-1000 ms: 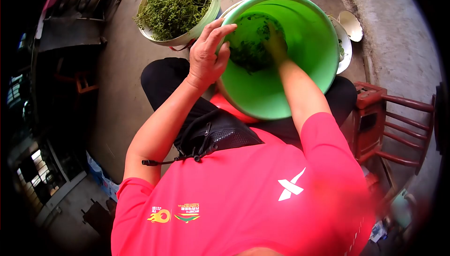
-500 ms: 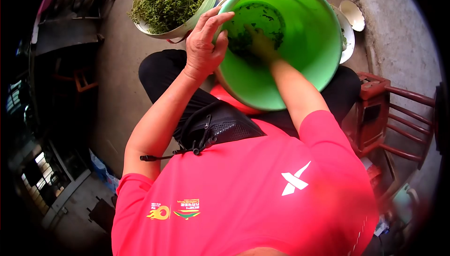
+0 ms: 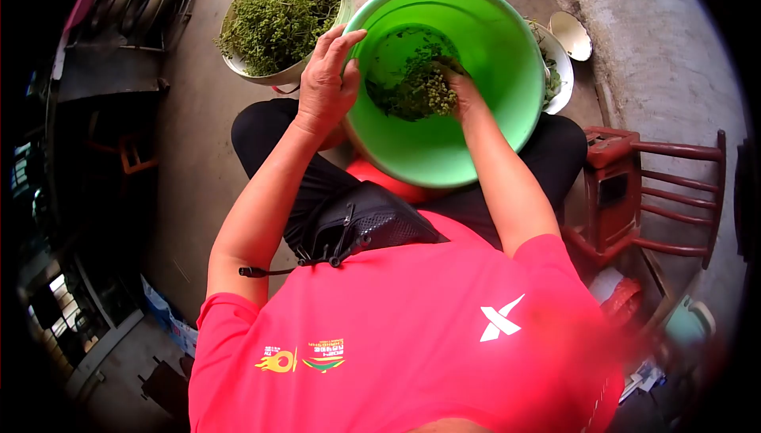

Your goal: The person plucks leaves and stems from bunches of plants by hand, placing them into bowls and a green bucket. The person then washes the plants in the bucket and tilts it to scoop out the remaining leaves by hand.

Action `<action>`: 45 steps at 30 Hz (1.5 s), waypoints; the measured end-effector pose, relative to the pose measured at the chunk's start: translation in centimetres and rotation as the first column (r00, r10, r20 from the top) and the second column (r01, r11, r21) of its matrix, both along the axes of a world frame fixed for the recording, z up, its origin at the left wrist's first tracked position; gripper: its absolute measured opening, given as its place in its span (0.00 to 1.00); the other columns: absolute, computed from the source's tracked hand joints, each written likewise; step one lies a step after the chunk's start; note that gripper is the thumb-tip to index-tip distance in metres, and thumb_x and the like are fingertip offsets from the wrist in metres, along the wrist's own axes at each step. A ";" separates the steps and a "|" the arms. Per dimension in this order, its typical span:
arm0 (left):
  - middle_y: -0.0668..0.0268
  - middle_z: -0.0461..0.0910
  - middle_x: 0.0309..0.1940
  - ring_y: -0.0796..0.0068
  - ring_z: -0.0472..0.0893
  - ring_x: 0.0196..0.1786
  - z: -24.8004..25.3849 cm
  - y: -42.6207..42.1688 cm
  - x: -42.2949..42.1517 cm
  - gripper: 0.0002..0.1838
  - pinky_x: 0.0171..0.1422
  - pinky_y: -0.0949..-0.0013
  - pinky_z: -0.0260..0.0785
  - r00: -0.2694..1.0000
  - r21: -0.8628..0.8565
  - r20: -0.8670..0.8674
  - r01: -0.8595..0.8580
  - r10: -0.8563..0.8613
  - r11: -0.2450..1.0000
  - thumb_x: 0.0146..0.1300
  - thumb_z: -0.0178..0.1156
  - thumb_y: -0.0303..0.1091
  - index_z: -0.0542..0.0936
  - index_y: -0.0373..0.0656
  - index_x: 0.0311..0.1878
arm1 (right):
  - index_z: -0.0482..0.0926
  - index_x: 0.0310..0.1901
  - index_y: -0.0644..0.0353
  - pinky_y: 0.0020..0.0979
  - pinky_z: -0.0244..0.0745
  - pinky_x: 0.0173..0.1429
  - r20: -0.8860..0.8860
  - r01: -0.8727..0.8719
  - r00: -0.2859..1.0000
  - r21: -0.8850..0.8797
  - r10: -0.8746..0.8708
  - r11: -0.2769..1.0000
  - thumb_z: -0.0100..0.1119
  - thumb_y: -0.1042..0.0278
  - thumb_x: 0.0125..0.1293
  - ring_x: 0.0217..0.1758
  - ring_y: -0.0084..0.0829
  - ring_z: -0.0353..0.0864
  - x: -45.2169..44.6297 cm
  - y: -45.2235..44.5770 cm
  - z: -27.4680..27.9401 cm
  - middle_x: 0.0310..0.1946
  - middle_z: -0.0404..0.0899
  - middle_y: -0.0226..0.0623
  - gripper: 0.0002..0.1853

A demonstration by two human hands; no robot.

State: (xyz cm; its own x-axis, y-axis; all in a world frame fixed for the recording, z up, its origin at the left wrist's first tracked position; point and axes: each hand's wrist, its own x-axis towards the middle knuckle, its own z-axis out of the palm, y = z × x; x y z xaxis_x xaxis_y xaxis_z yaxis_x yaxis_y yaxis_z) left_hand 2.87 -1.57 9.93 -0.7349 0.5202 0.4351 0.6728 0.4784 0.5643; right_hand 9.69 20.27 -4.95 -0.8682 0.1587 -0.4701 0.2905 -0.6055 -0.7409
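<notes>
A large green bucket [image 3: 507, 128] stands tilted towards me between my knees. My left hand [image 3: 326, 80] is closed over its left rim, thumb and fingers at the edge. Inside, my right hand [image 3: 464, 88] holds a bunch of small green berries on stems [image 3: 437, 92]; part of its fingers is hidden behind the bunch. Darker leafy bits and more sprigs [image 3: 388, 100] lie at the bottom of the bucket. Left of it stands a pale bucket [image 3: 342, 13] heaped with similar green berry sprigs [image 3: 277, 25].
On the right, a white basin [image 3: 564, 88] with leaves is partly behind the green bucket, beside a small white bowl [image 3: 572, 35]. A reddish-brown wooden chair [image 3: 618, 195] stands near my right knee. A rack with pans [image 3: 143, 1] is at the far left.
My right hand has come up from the bottom of the green bucket, and a bunch of berries now shows in it. The bucket sits further left in view and more upright; my left hand stays on its rim.
</notes>
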 end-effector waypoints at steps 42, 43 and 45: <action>0.70 0.72 0.20 0.83 0.70 0.17 2.1 2.2 3.5 0.12 0.17 0.78 0.60 0.512 -0.038 0.859 -0.001 0.033 0.999 0.64 0.59 0.39 0.75 0.39 0.33 | 0.78 0.40 0.53 0.25 0.74 0.37 -0.202 0.148 0.962 -0.176 -0.183 0.973 0.61 0.71 0.61 0.34 0.21 0.77 3.9 -5.8 6.9 0.32 0.79 0.28 0.06; 0.70 0.72 0.19 0.83 0.70 0.17 1.9 2.1 3.5 0.13 0.17 0.78 0.60 0.528 -0.053 0.849 0.032 0.028 0.998 0.63 0.60 0.39 0.75 0.39 0.31 | 0.78 0.40 0.53 0.25 0.74 0.37 -0.201 0.151 0.962 -0.180 -0.187 0.972 0.61 0.71 0.61 0.34 0.21 0.77 3.8 -5.8 6.9 0.32 0.79 0.28 0.06; 0.70 0.72 0.19 0.84 0.70 0.17 1.5 2.1 3.5 0.13 0.17 0.78 0.59 0.541 -0.018 0.841 -0.002 0.016 1.000 0.63 0.60 0.39 0.75 0.39 0.30 | 0.78 0.40 0.53 0.25 0.74 0.37 -0.197 0.144 0.964 -0.188 -0.181 0.972 0.61 0.71 0.61 0.34 0.21 0.77 3.8 -5.8 6.8 0.32 0.79 0.27 0.06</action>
State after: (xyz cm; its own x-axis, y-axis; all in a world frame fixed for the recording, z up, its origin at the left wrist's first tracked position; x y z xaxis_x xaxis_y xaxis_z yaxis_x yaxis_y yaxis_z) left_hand 6.33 0.53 11.44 -0.7646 0.5118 -0.3917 -0.1111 0.4940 0.8624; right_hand 13.51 14.47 1.84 -0.9197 0.2393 -0.3112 0.0260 -0.7537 -0.6566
